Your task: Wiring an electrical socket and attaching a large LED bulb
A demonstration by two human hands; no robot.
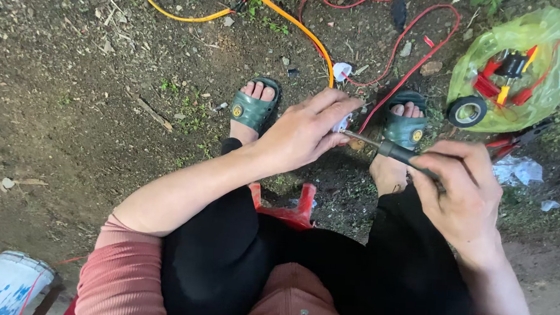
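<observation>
Left hand point(307, 133) fingers pinch a small white plug point(342, 123) just above the ground between two green sandals point(254, 108) — right hand point(460, 189) is wrapped tight round a dark-handled screwdriver point(392, 149), its tip touching the plug. Orange cable point(299, 27) and red wire point(412, 68) run across the dirt — a green bag of tools point(521, 61) lies to the right.

Left hand point(307, 132) and right hand point(462, 189), both gripping
</observation>
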